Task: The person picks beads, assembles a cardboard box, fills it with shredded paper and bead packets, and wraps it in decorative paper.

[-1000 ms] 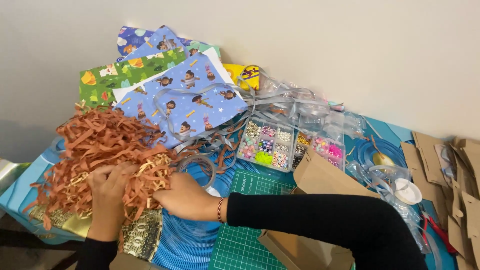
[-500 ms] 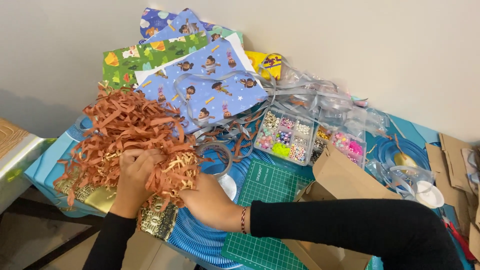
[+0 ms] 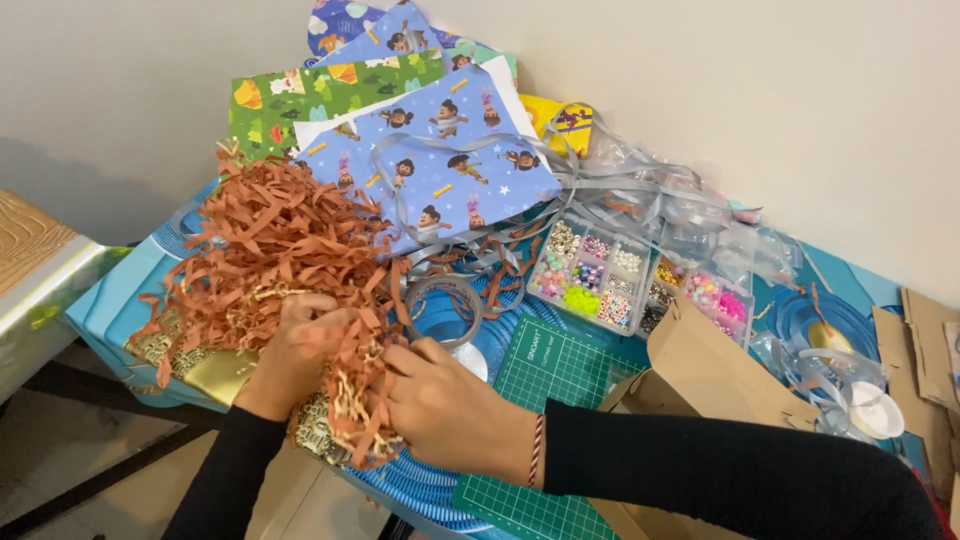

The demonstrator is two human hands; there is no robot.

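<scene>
At the far left edge, a pale wooden-topped surface (image 3: 35,255) sits beside the blue-patterned table (image 3: 120,300). On the left half of the table lies a large heap of orange shredded paper (image 3: 270,240), mixed near its lower edge with gold shredded paper (image 3: 345,405).

The left hand (image 3: 295,350) rests in the near part of the heap, fingers curled closed around a clump of orange strips. The right hand (image 3: 450,415), just to its right, is also closed, pinching a bundle of orange and gold strips that hangs between both hands. A red-and-white thread bracelet (image 3: 535,450) circles the right wrist.

A roll of clear tape (image 3: 445,305) lies just beyond the right hand, touching the heap's right edge. A green cutting mat (image 3: 555,375) lies under the right forearm. Far of the heap, sheets of cartoon-printed wrapping paper (image 3: 440,150), blue and green, lie spread toward the wall, with tangled silver ribbon (image 3: 620,185) to their right. A clear compartmented bead box (image 3: 590,275) sits right of the tape. A brown cardboard box (image 3: 715,375) stands near right.
</scene>
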